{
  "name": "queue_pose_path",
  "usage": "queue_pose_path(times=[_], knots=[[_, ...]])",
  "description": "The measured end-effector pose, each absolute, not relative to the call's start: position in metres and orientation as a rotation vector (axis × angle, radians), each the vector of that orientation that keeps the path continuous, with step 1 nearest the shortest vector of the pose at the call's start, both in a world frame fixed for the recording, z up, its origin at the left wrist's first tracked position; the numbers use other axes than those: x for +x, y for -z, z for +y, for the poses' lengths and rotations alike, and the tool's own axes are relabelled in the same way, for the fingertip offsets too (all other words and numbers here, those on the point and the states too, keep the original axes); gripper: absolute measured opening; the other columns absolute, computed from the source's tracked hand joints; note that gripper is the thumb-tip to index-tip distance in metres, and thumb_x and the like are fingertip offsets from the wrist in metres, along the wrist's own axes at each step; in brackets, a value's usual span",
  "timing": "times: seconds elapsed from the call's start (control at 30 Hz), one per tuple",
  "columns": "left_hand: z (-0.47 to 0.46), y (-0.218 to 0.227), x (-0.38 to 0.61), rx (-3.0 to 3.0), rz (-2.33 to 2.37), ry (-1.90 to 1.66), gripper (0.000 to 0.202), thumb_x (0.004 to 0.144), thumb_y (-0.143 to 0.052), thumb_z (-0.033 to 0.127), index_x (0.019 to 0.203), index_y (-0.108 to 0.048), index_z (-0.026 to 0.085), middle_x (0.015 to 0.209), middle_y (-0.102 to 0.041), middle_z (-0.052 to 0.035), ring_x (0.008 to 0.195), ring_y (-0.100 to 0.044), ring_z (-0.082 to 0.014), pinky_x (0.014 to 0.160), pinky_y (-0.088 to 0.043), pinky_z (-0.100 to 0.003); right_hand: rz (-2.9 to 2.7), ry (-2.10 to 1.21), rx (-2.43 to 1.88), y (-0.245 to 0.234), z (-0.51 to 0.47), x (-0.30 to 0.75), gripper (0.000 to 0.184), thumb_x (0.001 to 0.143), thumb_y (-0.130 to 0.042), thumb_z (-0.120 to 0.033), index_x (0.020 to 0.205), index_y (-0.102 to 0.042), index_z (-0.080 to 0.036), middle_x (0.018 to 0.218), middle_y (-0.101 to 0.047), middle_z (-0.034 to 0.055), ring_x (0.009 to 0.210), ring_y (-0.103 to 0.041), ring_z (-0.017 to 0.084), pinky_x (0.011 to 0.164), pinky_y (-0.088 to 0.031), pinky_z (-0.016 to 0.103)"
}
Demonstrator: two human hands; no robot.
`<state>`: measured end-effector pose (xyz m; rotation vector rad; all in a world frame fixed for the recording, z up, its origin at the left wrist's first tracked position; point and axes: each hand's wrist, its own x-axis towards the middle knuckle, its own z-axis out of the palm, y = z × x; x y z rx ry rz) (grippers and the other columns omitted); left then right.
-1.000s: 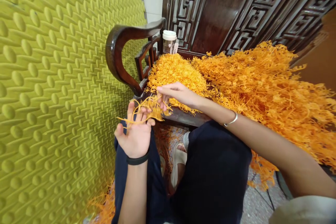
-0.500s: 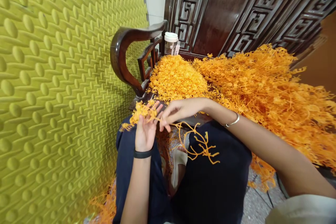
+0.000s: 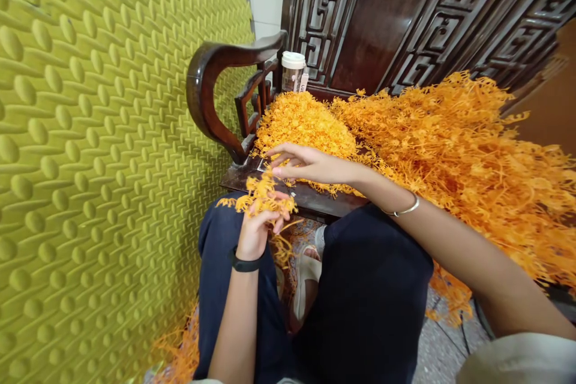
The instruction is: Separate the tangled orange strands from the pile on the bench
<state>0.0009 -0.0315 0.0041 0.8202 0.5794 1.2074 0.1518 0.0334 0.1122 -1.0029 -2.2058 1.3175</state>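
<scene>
My left hand (image 3: 258, 231) is closed around a clump of small orange plastic flower-like pieces (image 3: 261, 192), which stick out above its fingers and thumb. Just above that clump, my right hand (image 3: 306, 165) reaches leftward with its fingers apart; nothing plainly shows in its grasp. Below my left hand, between the knees, is a thin orange branched stem (image 3: 282, 250); whether it hangs from the hand or is loose I cannot tell. A heap of similar orange pieces (image 3: 310, 123) lies on the dark wooden seat (image 3: 243, 177) behind my right hand.
A larger tangle of orange branched stems (image 3: 450, 138) spreads to the right. At the back stands a clear jar with a white lid (image 3: 293, 62). The curved wooden armrest (image 3: 202, 84) rises beside a yellow bumpy mat (image 3: 90, 162). More orange strands (image 3: 182, 342) lie at lower left.
My right hand has let go of the branched stem and moved up, its fingers spreading. The stem is now lower, between the knees. My left hand has curled around the clump.
</scene>
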Motion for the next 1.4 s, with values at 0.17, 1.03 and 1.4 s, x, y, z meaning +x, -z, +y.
queue_pose_path(times=[0.17,1.03,1.4], knots=[[-0.034,-0.001,0.005,0.84,0.606,-1.151,0.021,0.061,-0.061,0.023,0.075,-0.064,0.009,0.057,-0.057,-0.0043,0.04,-0.037,-0.0045,0.037,-0.018,-0.018,-2.387,-1.357,-0.856,-0.106,0.04,0.154,0.026,0.075,-0.06,-0.018,0.1,-0.058,-0.012,0.09,-0.061,0.0051,0.076,-0.055,0.01,0.069,-0.046,0.024],[-0.034,0.003,0.035,0.595,0.759,-1.217,0.026,0.068,-0.064,0.035,0.078,-0.048,0.017,0.046,-0.044,0.0086,0.027,-0.028,-0.0007,0.026,-0.015,-0.012,-1.552,-0.737,-1.182,-0.103,0.087,0.188,0.013,0.075,-0.056,-0.024,0.075,-0.065,-0.014,0.08,-0.062,0.0057,0.064,-0.053,0.01,0.058,-0.045,0.025],[-0.033,0.015,0.044,0.847,0.853,-1.164,0.04,0.078,-0.05,0.039,0.111,-0.049,0.016,0.043,-0.039,0.01,0.027,-0.03,-0.0021,0.031,-0.023,-0.013,-1.556,-0.333,-1.381,-0.08,0.122,0.234,0.034,0.069,-0.061,-0.022,0.102,-0.06,-0.018,0.114,-0.052,0.0089,0.105,-0.049,0.023,0.088,-0.043,0.039]])
